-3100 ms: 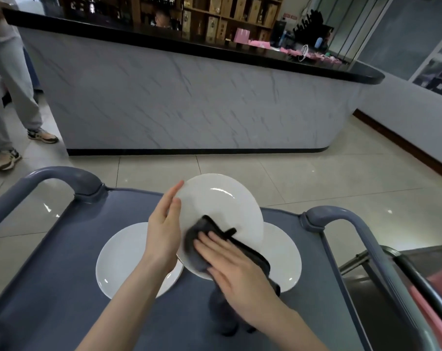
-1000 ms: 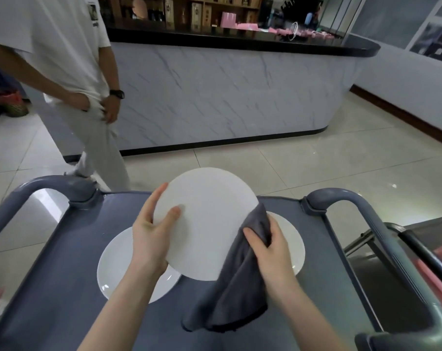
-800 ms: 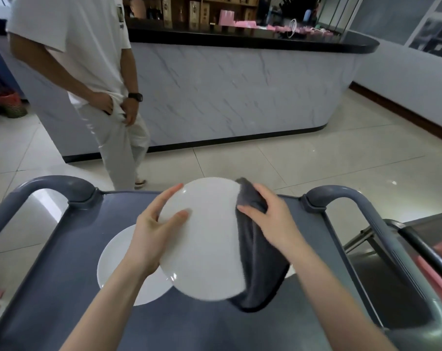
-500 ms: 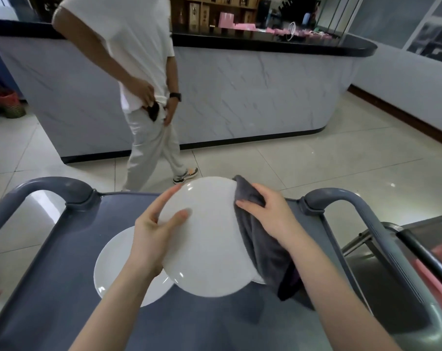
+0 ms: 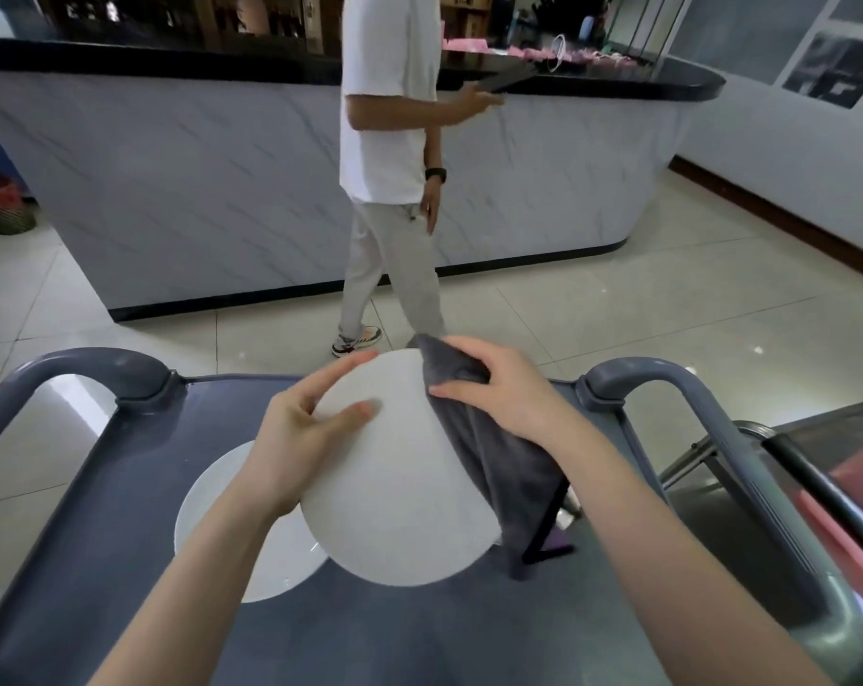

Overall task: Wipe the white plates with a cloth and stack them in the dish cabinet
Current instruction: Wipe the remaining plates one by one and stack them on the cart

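I hold a white plate (image 5: pixel 400 492) tilted above the grey cart top (image 5: pixel 122 487). My left hand (image 5: pixel 306 433) grips its upper left rim, thumb on the near face. My right hand (image 5: pixel 503 388) holds a dark grey cloth (image 5: pixel 508 472) against the plate's upper right edge; the cloth hangs down along the right rim. A second white plate (image 5: pixel 221 527) lies flat on the cart under my left forearm. The held plate and the cloth hide the cart's right side.
A person in a white shirt (image 5: pixel 395 165) walks past just beyond the cart, in front of the marble counter (image 5: pixel 172 180). Grey cart handles rise at left (image 5: pixel 83 373) and right (image 5: pixel 642 378). A metal frame (image 5: pixel 766 438) stands at the right.
The person has walked from left to right across the view. My right hand and the cloth slid up from the plate's lower right rim to its upper right rim. My left hand keeps its grip.
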`<state>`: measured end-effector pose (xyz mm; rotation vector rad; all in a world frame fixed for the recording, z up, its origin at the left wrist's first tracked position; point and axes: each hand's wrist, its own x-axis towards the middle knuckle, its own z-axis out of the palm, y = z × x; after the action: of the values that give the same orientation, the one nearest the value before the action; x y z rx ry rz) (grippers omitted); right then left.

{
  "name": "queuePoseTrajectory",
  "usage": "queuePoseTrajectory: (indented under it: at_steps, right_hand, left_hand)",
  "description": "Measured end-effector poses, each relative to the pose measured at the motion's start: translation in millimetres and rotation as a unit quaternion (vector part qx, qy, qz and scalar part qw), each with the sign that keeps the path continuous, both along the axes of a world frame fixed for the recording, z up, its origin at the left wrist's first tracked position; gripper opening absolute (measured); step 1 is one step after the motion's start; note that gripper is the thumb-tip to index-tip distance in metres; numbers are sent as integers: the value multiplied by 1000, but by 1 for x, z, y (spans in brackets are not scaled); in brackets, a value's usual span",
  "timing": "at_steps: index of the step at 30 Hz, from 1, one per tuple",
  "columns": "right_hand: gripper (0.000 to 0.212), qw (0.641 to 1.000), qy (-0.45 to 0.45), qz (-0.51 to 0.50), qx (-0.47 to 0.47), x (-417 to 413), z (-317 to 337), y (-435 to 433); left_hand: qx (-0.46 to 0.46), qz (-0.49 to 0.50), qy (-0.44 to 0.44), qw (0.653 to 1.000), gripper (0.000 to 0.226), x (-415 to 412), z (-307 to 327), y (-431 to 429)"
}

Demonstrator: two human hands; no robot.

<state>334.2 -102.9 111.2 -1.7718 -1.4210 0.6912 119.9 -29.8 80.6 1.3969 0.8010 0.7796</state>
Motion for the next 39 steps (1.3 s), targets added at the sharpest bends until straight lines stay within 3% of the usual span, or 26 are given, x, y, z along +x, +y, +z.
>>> queuePoseTrajectory:
  at_steps: [4,8,11,13,17,20,22,26,29,32,35,39]
  right_hand:
    - [35,983,106,-132,68,-8,-17,-24]
    - [37,888,294,-335,115,-60,-57,-46]
    - [25,853,346,-374,111,-59,-61,-45]
    - [24,875,327,-343,96,-43,-53,-44]
    - [43,952,210,-196,102,-4,-35,-41]
    - [43,988,141,-42,47,12,-15,-31]
    - [42,993,121,3,17,11,-9,-24]
    - [35,994,106,-27,22,5,-15,-21]
    - [29,986,122,-110,41,0,-28,-36]
    - [21,937,209,-263,93,-31,-53,-54]
    - [17,891,294,-335,87,-46,-66,-57]
    - [30,969,172,-170,46,-7,-44,-46]
  left_hand:
    - [-51,114,-79,989,45,1,-5,-6]
    - [-142,227,-162,950,46,22,-17,-24]
    - [-110,226,-101,963,47,29,-29,-34]
    - [-64,188,-34,979,49,21,-32,-30]
    - [13,41,29,999,55,1,-13,-3]
    - [109,-73,119,984,44,4,7,20]
    - [183,-125,166,961,37,9,11,23]
    - [196,-83,143,967,31,11,1,15]
    - [139,7,92,986,30,9,-8,4]
    - [38,137,5,990,32,14,-15,-11]
    - [20,149,11,989,36,18,-18,-19]
    - [102,51,68,991,34,6,-12,-4]
